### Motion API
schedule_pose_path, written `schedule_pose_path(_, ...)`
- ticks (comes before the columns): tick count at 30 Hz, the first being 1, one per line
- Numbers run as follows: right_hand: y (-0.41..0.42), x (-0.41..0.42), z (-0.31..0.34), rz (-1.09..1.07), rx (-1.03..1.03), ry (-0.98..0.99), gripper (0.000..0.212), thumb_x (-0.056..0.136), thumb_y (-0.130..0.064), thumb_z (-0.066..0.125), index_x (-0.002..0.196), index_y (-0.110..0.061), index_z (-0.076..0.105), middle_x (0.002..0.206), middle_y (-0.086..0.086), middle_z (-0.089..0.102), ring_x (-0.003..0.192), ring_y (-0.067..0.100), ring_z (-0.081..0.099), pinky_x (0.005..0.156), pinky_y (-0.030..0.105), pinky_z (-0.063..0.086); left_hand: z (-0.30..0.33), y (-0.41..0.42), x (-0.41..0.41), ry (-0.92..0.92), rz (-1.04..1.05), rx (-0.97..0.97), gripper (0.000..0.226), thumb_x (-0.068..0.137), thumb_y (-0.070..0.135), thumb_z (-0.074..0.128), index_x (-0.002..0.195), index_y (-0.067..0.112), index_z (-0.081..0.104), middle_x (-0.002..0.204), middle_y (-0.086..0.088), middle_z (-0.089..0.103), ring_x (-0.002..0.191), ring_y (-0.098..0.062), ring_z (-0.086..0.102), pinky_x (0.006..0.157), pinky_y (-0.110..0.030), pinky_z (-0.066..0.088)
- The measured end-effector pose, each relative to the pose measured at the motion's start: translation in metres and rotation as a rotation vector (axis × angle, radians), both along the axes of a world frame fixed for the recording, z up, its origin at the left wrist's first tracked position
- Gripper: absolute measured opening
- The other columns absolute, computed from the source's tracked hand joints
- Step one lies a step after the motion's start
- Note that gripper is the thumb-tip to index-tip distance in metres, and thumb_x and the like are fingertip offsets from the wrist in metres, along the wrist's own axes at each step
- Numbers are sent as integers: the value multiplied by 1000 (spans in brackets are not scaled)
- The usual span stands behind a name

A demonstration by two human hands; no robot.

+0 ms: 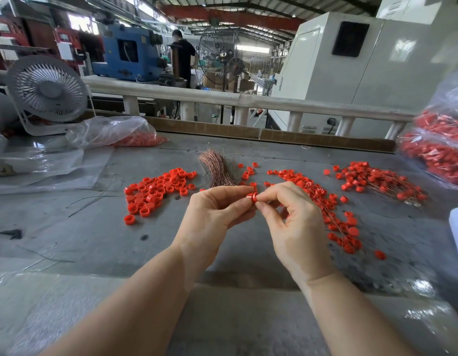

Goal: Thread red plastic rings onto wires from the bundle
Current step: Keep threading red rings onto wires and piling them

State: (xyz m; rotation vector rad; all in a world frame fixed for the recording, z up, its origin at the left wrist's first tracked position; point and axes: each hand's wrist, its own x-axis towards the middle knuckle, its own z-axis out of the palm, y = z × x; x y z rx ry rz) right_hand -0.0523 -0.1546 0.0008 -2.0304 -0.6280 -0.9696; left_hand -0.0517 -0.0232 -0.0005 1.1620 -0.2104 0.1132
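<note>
A worker's left hand (212, 211) and right hand (294, 222) are pinching one red ring (251, 197) between curled fingertips above a grey table (94, 240), wire bundle (218, 170) lying just beyond.

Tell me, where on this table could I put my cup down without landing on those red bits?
Bare grey table lies nearer than the left pile of rings, left of the left hand. The far strip behind the wire bundle, before the cardboard edge, is also free. It is crowded around the right hand and by the wired rings.
</note>
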Motion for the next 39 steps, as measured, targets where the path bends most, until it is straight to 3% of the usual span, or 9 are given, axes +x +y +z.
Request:
schedule_pose_path(5,0,1,0,22,10,1,5,78,-3,63,74,-5,64,75,0,58,73,13,53,67,22,42,0,0,1,-1,-8,6,20,64,8,66,84,8,70,75,-6,73,72,-13,69,66,-20,55)
schedule_pose_path(17,0,1,-1,29,30,9,5,78,0,67,75,-4,66,76,2,59,73,14,54,68,23,44,-1,-1,1,-24,20,14,18,62,8,67,80,9,71,73,-6,73,69,-13,69,64,-19,54)
schedule_pose_path(28,1,0,-3,45,100,110,6,79,-4,66,77,-9,67,73,-7,57,70,4,51,65,12,40,1,-1,-3,-52,57,73,17,76,-7,63,80,8,69,69,-3,72,65,-12,68,62,-18,54)
schedule_pose_path(39,4,1,-5,-10,54,107,5,81,-5,65,78,-8,66,75,-1,58,70,13,52,65,27,45,0,-1,-1,26,49,68,16,80,-5,62,82,9,70,72,-7,72,67,-14,69,65,-20,56)
